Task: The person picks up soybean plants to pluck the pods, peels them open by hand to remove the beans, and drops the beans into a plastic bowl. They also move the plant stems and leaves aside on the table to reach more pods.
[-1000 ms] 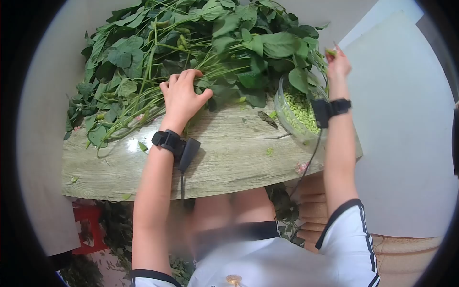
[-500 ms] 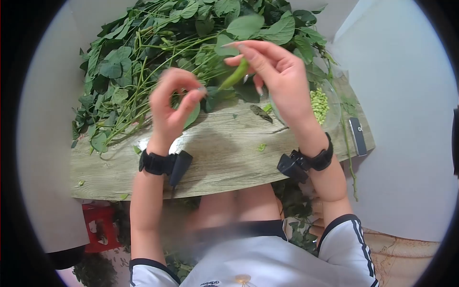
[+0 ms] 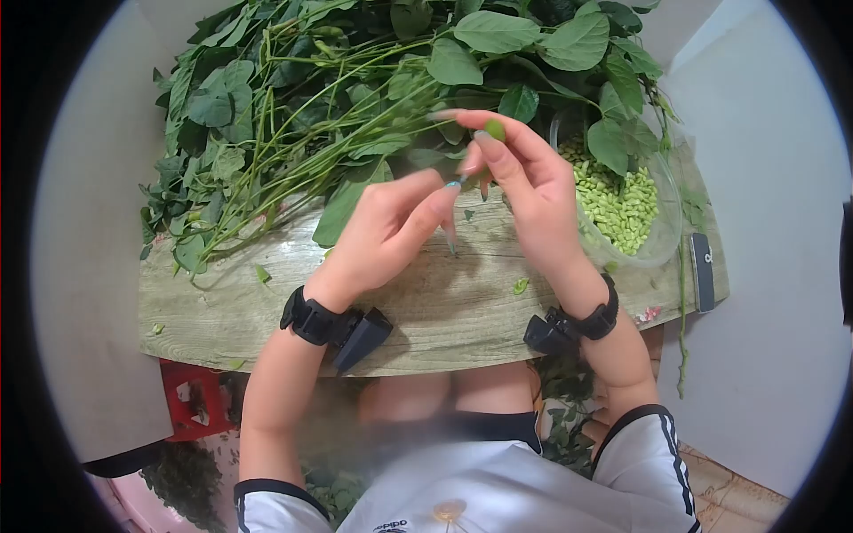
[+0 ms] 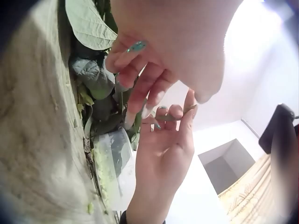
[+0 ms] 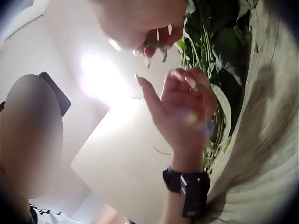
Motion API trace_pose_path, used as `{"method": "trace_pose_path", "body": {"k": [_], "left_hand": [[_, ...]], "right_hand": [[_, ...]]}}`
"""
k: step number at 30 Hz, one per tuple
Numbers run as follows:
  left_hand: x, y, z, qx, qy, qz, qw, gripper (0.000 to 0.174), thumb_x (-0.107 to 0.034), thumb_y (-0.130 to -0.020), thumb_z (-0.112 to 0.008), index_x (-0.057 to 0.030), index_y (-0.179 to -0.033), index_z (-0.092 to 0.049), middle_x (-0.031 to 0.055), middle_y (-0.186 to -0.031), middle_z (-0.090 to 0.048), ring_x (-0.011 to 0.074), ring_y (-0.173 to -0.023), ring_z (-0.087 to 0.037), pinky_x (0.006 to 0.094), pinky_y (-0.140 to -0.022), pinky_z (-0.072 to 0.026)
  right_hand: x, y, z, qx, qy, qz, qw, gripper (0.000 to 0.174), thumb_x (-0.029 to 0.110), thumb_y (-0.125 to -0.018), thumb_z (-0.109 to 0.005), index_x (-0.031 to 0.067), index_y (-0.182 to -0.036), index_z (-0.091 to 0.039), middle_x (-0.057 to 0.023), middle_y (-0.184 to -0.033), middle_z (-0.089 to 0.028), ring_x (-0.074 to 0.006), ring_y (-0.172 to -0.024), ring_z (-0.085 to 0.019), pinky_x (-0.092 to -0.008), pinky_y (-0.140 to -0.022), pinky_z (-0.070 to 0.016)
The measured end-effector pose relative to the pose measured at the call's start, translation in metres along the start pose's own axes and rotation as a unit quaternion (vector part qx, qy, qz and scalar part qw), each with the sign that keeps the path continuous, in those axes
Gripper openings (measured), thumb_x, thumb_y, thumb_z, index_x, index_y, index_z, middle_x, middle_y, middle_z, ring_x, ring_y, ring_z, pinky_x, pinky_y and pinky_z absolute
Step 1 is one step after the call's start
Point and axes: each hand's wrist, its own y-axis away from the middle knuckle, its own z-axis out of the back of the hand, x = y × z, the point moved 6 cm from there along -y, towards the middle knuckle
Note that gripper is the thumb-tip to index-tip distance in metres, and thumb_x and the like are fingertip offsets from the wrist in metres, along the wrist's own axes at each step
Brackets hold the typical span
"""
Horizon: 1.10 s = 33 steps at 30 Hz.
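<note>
My right hand (image 3: 544,200) is raised over the table and pinches a green soybean pod (image 3: 495,131) between thumb and fingers. In the left wrist view the pod (image 4: 169,118) lies across its fingertips, partly covered by them. Close beside it, my left hand (image 3: 391,222) reaches in from the left, its fingertips near those of the right. The right wrist view shows that left hand (image 5: 184,107) with loosely bent fingers, thumb apart and nothing in it. Behind both hands lies a heap of leafy soybean stalks (image 3: 355,107).
A clear bowl (image 3: 673,222) of shelled green beans (image 3: 626,209) stands at the right, leaves overhanging it. Past it lie a dark phone-like object (image 3: 703,274) and a stem hanging over the table edge. Pod scraps (image 3: 521,285) dot the wooden table (image 3: 444,329). A red stool (image 3: 194,400) is below left.
My right hand came back from beyond the bowl to the middle with the pod. My left hand left the stalks and moved right, up to the right hand.
</note>
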Motion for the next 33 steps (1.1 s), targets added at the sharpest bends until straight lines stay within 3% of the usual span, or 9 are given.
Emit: {"method": "trace_pose_path", "body": {"k": [1, 2, 6, 9, 12, 16, 19, 21, 33], "left_hand": [[-0.007, 0.0, 0.003, -0.035, -0.14, -0.085, 0.986, 0.04, -0.036, -0.107, -0.04, -0.0054, -0.09, -0.059, 0.0038, -0.074, -0.065, 0.0071, -0.053, -0.055, 0.0186, -0.046, -0.0377], [-0.002, 0.003, 0.006, -0.076, -0.025, -0.003, 0.997, 0.042, -0.04, -0.107, -0.041, -0.0054, -0.091, -0.06, 0.0021, -0.073, -0.064, 0.0056, -0.055, -0.054, 0.0187, -0.048, -0.0376], [0.004, 0.007, 0.001, -0.039, 0.097, 0.045, 0.994, 0.048, -0.044, -0.107, -0.04, -0.004, -0.088, -0.058, 0.0012, -0.07, -0.061, 0.0058, -0.052, -0.052, 0.02, -0.046, -0.0364], [0.008, 0.006, -0.008, 0.037, 0.15, 0.063, 0.986, 0.049, -0.041, -0.108, -0.037, -0.0038, -0.085, -0.058, 0.0021, -0.071, -0.061, 0.0059, -0.05, -0.05, 0.02, -0.045, -0.0352], [0.009, 0.005, -0.007, 0.015, 0.147, 0.078, 0.986, 0.048, -0.039, -0.109, -0.036, -0.0037, -0.085, -0.058, 0.0015, -0.07, -0.058, 0.0062, -0.049, -0.048, 0.0196, -0.045, -0.0347], [0.001, 0.003, -0.003, -0.053, 0.15, 0.068, 0.985, 0.044, -0.039, -0.109, -0.035, -0.0034, -0.092, -0.055, 0.001, -0.067, -0.055, 0.0066, -0.049, -0.046, 0.02, -0.044, -0.0339], [0.004, 0.002, -0.003, -0.038, 0.174, 0.072, 0.981, 0.038, -0.036, -0.108, -0.036, -0.0035, -0.096, -0.053, 0.0019, -0.067, -0.054, 0.007, -0.049, -0.046, 0.0207, -0.044, -0.0332], [0.007, 0.002, -0.001, -0.019, 0.177, 0.072, 0.981, 0.036, -0.034, -0.107, -0.037, -0.0034, -0.096, -0.053, 0.0025, -0.067, -0.053, 0.0073, -0.049, -0.046, 0.0209, -0.043, -0.0332], [0.006, 0.004, -0.003, -0.01, 0.162, 0.122, 0.979, 0.032, -0.035, -0.098, -0.041, -0.0049, -0.099, -0.051, 0.0034, -0.07, -0.054, 0.0073, -0.051, -0.047, 0.0204, -0.044, -0.0346]], "right_hand": [[0.003, 0.001, 0.003, -0.015, 0.097, 0.037, 0.994, 0.031, 0.013, -0.097, -0.062, 0.0062, -0.128, -0.065, -0.0026, -0.081, -0.063, -0.012, -0.088, -0.057, -0.0279, -0.079, -0.0486], [0.018, 0.002, -0.002, -0.004, 0.211, 0.148, 0.966, 0.037, 0.01, -0.094, -0.062, 0.0119, -0.131, -0.064, -0.004, -0.076, -0.053, -0.0169, -0.079, -0.048, -0.0298, -0.073, -0.0429], [0.02, 0.011, -0.018, 0.098, 0.359, 0.251, 0.894, 0.056, 0.006, -0.088, -0.064, 0.0097, -0.143, -0.053, -0.0082, -0.084, -0.054, -0.0258, -0.077, -0.046, -0.0356, -0.072, -0.0425], [0.014, 0.015, -0.021, 0.098, 0.281, 0.223, 0.928, 0.055, 0.007, -0.094, -0.058, 0.0076, -0.148, -0.046, -0.0094, -0.088, -0.056, -0.023, -0.074, -0.045, -0.033, -0.071, -0.0442], [0.006, 0.017, -0.018, 0.102, 0.274, 0.175, 0.94, 0.058, 0.006, -0.095, -0.056, 0.0052, -0.151, -0.039, -0.0123, -0.098, -0.061, -0.0235, -0.078, -0.05, -0.035, -0.071, -0.0454], [-0.001, 0.016, -0.011, 0.041, 0.218, 0.144, 0.964, 0.05, 0.009, -0.092, -0.062, 0.0042, -0.141, -0.051, -0.0126, -0.088, -0.061, -0.0274, -0.079, -0.055, -0.0391, -0.072, -0.0447], [-0.003, 0.013, -0.009, 0.073, 0.27, 0.13, 0.951, 0.035, 0.009, -0.09, -0.065, 0.0021, -0.124, -0.062, -0.0112, -0.087, -0.064, -0.0266, -0.078, -0.058, -0.0382, -0.071, -0.0445], [0.002, 0.014, -0.009, 0.041, 0.318, 0.191, 0.928, 0.025, 0.008, -0.087, -0.068, 0.0018, -0.112, -0.066, -0.0085, -0.081, -0.063, -0.0263, -0.073, -0.057, -0.0367, -0.069, -0.0433], [0.003, 0.015, -0.012, 0.036, 0.383, 0.253, 0.888, 0.028, 0.007, -0.083, -0.069, 0.0043, -0.111, -0.065, -0.0083, -0.079, -0.057, -0.0283, -0.074, -0.057, -0.0384, -0.069, -0.0454]]}}
